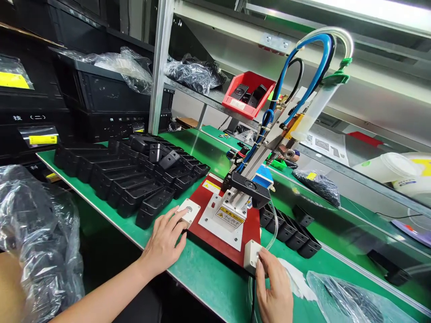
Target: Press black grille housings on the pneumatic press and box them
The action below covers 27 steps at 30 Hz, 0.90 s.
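Both button boxes sit at the lower centre of the frame, at the front corners of the red base plate on the green worktop. My left grip lies flat and open, fingertips resting on the left button box, clasping nothing. My right grip is loosely curled, its fingertips pressed against the right button box; it presses rather than encloses, and holds nothing. Between and just above the boxes a black housing sits on the fixture, under the slanted dispensing head with its syringe and blue hoses rising to the upper right. Findings, as judgement only: whether the housing is fully seated cannot be told from here; if it is skewed, whatever the head lays down would land off its line. The right box sits near the front edge of the worktop, and I cannot tell if it is fixed, so a hard sideways push could shift it. A clear tube loops down just beside that box and could be snagged by my wrist. A white cloth touches my right grip and could be dragged toward the plate. The row of housings just right of the fixture and the stacked housings at centre left stand close enough to be knocked by an elbow.
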### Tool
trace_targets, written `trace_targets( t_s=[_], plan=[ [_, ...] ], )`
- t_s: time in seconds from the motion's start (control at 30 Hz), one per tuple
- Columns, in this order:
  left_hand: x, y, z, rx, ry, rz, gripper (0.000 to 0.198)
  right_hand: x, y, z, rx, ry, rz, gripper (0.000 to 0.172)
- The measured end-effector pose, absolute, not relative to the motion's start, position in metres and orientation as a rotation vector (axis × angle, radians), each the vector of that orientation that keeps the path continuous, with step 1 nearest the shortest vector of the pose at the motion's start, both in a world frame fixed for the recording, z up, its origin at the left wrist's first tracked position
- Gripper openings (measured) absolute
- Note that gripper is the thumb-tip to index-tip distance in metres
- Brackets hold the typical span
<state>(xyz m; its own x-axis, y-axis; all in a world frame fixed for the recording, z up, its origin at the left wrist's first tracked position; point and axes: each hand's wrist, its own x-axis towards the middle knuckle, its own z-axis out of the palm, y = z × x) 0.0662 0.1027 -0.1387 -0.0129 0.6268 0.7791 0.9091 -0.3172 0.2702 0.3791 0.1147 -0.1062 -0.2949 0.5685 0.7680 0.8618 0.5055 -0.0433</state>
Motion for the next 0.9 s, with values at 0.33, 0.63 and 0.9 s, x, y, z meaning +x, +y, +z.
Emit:
trace_targets(
  t_s=[0.33,0.63,0.9],
  plan=[
    [0.064,0.105,-0.136,-1.971,-1.542,-1.151,0.012,0.375,0.103,-0.11,-1.082,-1.987,-0.636,0.022],
    [0.061,0.126,-0.111,-1.907,-1.444,-1.263,0.02,0.366,0.107,-0.105,-1.249,-1.941,-0.557,0.021],
    [0.061,0.12,-0.133,-1.928,-1.407,-1.344,0.033,0.382,0.101,-0.121,-1.169,-1.932,-0.52,0.024]
  ],
)
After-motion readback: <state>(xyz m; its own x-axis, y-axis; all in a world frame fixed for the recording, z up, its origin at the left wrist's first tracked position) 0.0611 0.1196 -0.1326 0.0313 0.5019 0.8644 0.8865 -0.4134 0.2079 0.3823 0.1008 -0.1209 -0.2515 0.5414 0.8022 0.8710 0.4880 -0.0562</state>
